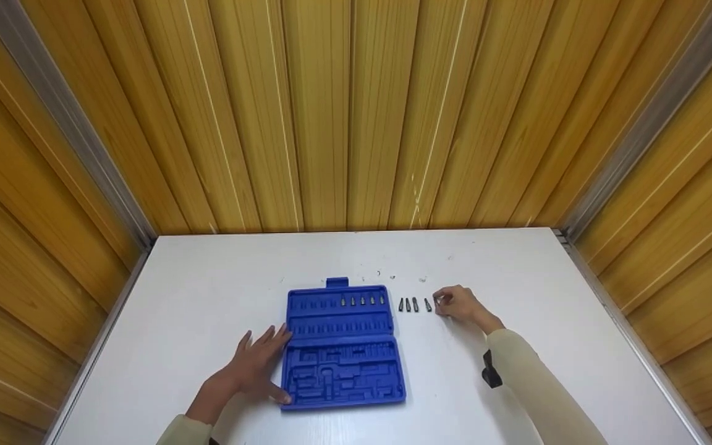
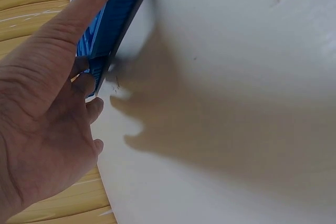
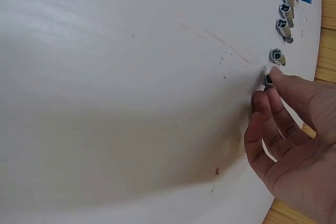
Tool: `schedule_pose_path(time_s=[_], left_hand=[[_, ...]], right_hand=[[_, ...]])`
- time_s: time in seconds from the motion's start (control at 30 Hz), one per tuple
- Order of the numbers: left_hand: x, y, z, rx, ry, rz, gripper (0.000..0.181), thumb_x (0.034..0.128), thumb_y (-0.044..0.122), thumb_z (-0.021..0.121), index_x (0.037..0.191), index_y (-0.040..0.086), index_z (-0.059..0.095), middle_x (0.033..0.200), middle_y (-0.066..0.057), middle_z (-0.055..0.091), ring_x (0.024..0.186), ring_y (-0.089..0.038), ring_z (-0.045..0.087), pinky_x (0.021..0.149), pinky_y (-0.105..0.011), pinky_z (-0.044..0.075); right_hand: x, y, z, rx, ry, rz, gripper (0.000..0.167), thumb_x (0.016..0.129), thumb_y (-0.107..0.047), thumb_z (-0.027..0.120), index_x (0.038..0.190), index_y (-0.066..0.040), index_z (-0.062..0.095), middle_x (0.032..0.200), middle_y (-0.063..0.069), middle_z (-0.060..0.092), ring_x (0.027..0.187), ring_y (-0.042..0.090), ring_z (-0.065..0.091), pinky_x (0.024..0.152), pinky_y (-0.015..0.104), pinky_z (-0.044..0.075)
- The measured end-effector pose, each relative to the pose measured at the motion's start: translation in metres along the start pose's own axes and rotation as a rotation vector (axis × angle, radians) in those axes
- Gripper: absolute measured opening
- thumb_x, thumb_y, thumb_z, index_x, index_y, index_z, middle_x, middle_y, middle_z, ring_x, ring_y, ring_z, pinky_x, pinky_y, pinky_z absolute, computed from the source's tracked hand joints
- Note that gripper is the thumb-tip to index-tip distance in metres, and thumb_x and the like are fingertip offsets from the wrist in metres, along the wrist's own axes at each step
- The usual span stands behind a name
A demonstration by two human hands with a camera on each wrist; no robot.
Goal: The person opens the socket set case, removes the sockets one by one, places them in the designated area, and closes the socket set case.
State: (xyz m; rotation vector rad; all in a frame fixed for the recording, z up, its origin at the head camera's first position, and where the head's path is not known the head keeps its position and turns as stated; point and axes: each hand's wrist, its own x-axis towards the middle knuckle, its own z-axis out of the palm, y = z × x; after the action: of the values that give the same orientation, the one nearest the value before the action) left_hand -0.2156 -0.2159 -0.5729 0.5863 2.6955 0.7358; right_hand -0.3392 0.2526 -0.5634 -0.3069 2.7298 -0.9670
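Observation:
A blue tool case lies unfolded on the white table, its moulded slots facing up. My left hand rests at the case's left side, fingers spread, with the thumb on the lower left corner; in the left wrist view the thumb lies along the blue edge. To the right of the case, my right hand pinches a small metal socket between thumb and fingertips, partly hidden by them. Several similar sockets lie in a row between that hand and the case, one closest to the fingers.
Several small metal pieces sit in the upper right slots of the case. A latch tab sticks out from its far edge. Yellow wood-patterned panels stand behind and on both sides of the table.

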Motion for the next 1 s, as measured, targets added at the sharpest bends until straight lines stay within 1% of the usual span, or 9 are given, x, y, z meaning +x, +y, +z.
schedule_pose_path(time_s=[0.1,0.17,0.3,0.43,0.5,0.7,0.8,0.87,1.0], left_hand=[[0.0,0.001,0.0,-0.002,0.003,0.006,0.13,0.058,0.052,0.096,0.158,0.001,0.031,0.168,-0.023,0.023,0.156,-0.048,0.018,0.122,-0.076,0.001],[0.0,0.001,-0.001,-0.001,0.003,0.011,0.13,0.0581,0.051,0.096,0.158,0.0,0.03,0.168,-0.024,0.023,0.155,-0.049,0.019,0.121,-0.076,0.001],[-0.001,0.001,-0.002,0.0,0.002,0.017,0.131,0.0584,0.05,0.097,0.158,-0.001,0.029,0.168,-0.024,0.023,0.155,-0.049,0.019,0.121,-0.076,0.001],[-0.002,0.002,-0.002,0.003,0.0,0.017,0.13,0.0588,0.05,0.096,0.158,-0.001,0.029,0.168,-0.024,0.023,0.155,-0.05,0.019,0.121,-0.076,0.001],[-0.003,0.003,-0.002,-0.001,-0.002,0.013,0.13,0.0587,0.05,0.097,0.158,-0.001,0.029,0.167,-0.025,0.023,0.155,-0.05,0.019,0.121,-0.076,0.001],[-0.002,0.002,-0.002,-0.009,-0.006,0.003,0.13,0.0592,0.051,0.096,0.159,0.001,0.029,0.168,-0.024,0.023,0.156,-0.049,0.018,0.122,-0.075,-0.001],[-0.002,0.001,-0.001,-0.008,-0.003,0.007,0.13,0.0596,0.052,0.095,0.159,0.002,0.029,0.168,-0.024,0.023,0.156,-0.049,0.018,0.122,-0.075,0.0],[-0.002,0.0,-0.001,-0.009,0.003,0.013,0.13,0.0595,0.052,0.095,0.159,0.002,0.029,0.168,-0.024,0.023,0.155,-0.049,0.018,0.122,-0.076,0.0],[-0.002,0.001,-0.002,-0.013,0.007,0.025,0.13,0.0596,0.052,0.095,0.159,0.002,0.029,0.167,-0.024,0.023,0.155,-0.05,0.018,0.121,-0.076,0.0]], right_hand=[[0.002,0.0,-0.002,0.007,-0.009,0.003,0.039,0.089,-0.002,0.072,0.124,0.012,0.064,0.096,0.021,0.07,0.078,0.02,0.065,0.062,0.022,0.05],[0.003,0.0,-0.005,0.015,-0.004,0.026,0.039,0.09,-0.003,0.071,0.125,0.011,0.064,0.095,0.02,0.07,0.075,0.018,0.065,0.062,0.022,0.05],[0.008,-0.005,-0.01,-0.001,0.01,0.01,0.035,0.092,-0.004,0.068,0.124,0.011,0.065,0.096,0.021,0.071,0.074,0.02,0.067,0.064,0.025,0.053],[0.013,-0.016,-0.011,-0.017,0.02,-0.117,0.031,0.094,-0.004,0.067,0.12,0.013,0.066,0.098,0.027,0.072,0.082,0.032,0.07,0.071,0.032,0.056],[0.015,-0.024,-0.007,-0.01,0.017,-0.175,0.031,0.094,-0.005,0.066,0.118,0.014,0.066,0.098,0.029,0.073,0.082,0.036,0.072,0.071,0.033,0.057],[0.029,-0.057,0.019,0.042,-0.053,-0.262,0.033,0.096,-0.005,0.065,0.122,0.015,0.065,0.099,0.031,0.074,0.077,0.039,0.074,0.061,0.025,0.056],[0.036,-0.074,0.037,0.047,-0.079,-0.296,0.033,0.095,-0.007,0.067,0.121,0.014,0.066,0.1,0.029,0.075,0.077,0.035,0.074,0.059,0.022,0.054],[0.04,-0.085,0.048,0.075,-0.102,-0.294,0.033,0.096,-0.007,0.067,0.122,0.013,0.066,0.1,0.028,0.075,0.077,0.034,0.074,0.058,0.024,0.057],[0.047,-0.104,0.07,0.146,-0.144,-0.272,0.033,0.098,-0.008,0.066,0.125,0.012,0.065,0.1,0.026,0.075,0.081,0.033,0.074,0.063,0.032,0.063]])
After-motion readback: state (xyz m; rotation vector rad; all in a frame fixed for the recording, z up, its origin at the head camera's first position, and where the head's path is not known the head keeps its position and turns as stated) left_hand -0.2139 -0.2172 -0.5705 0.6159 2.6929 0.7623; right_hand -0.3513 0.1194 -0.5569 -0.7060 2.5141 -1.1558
